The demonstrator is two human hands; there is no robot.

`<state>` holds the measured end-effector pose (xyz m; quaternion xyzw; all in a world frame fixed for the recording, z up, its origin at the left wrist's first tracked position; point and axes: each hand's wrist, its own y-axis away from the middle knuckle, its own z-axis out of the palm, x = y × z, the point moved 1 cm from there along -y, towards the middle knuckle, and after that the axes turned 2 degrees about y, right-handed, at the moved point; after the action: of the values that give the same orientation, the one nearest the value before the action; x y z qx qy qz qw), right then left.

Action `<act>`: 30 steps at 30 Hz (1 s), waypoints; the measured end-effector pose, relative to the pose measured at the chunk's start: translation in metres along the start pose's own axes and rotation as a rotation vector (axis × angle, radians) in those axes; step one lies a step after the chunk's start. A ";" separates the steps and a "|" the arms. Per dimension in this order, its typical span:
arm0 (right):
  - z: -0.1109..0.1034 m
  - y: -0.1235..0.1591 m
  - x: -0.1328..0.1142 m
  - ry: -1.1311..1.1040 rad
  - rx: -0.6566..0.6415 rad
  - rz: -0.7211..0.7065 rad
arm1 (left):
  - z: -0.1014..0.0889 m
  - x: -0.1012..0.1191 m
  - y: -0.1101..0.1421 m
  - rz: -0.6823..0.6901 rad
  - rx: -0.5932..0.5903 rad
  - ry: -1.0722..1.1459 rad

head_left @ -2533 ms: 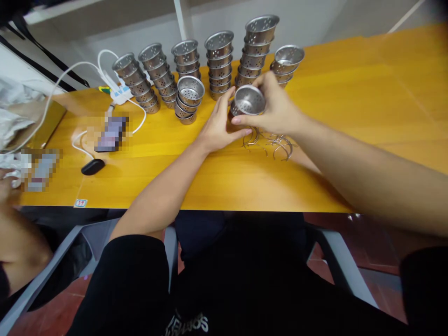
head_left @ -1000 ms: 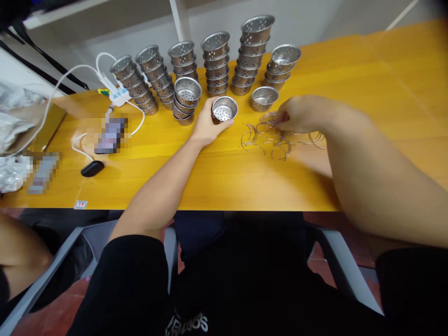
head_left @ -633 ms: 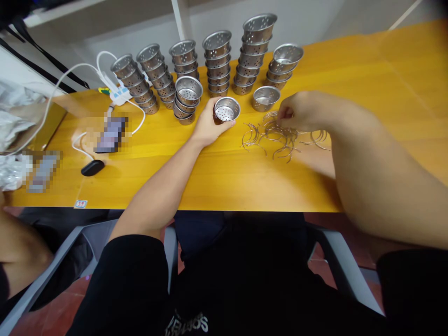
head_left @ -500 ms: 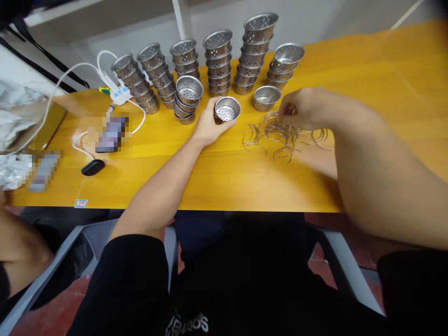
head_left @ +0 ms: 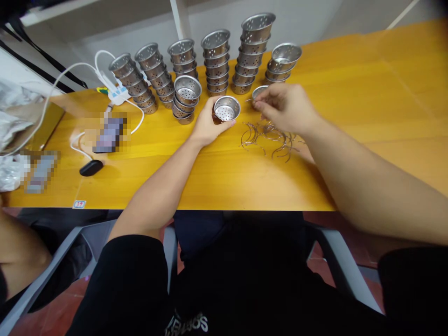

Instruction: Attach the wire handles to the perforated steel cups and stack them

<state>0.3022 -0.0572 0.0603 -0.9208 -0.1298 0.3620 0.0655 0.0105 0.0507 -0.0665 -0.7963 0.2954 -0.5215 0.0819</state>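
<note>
My left hand (head_left: 206, 122) is wrapped round a perforated metal cup (head_left: 227, 110), which is upright with its mouth facing me. To its right, the fingers of my right hand (head_left: 280, 105) pinch a thin curved wire (head_left: 248, 100); only a short end of it shows past the fingertips. Behind those fingers a second metal cup (head_left: 259, 91) stands on the table, mostly hidden. Several loose curved wires (head_left: 280, 140) lie in a tangled pile below my right hand.
Tall stacks of perforated cups (head_left: 217, 60) line the back of the yellow table (head_left: 224, 186), with a shorter stack (head_left: 187, 100) in front. Further left are a phone (head_left: 110, 135), a black mouse-like object (head_left: 91, 167), a power strip (head_left: 119, 94) and cables. Another person's arm (head_left: 21, 252) shows at left.
First my right hand left a cup standing on the table and reached into the wire pile. Now it has come up and left, pinching a wire. My left hand keeps holding its cup.
</note>
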 end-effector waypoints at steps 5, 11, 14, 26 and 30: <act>0.015 0.000 -0.009 -0.077 -0.001 0.099 | 0.002 0.009 0.002 -0.042 -0.006 0.050; 0.018 0.007 -0.029 -0.034 0.013 0.121 | 0.002 0.022 0.006 -0.026 -0.090 0.135; 0.023 0.009 -0.033 -0.038 0.005 0.086 | 0.002 0.029 0.007 -0.027 -0.097 0.151; 0.025 0.008 -0.026 0.025 -0.013 0.113 | 0.022 0.024 0.012 0.109 -0.164 0.082; 0.024 0.008 -0.025 0.032 -0.023 0.105 | 0.022 0.027 0.013 0.137 -0.189 0.079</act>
<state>0.2701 -0.0717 0.0571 -0.9327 -0.0846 0.3487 0.0378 0.0326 0.0211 -0.0615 -0.7574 0.3999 -0.5153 0.0301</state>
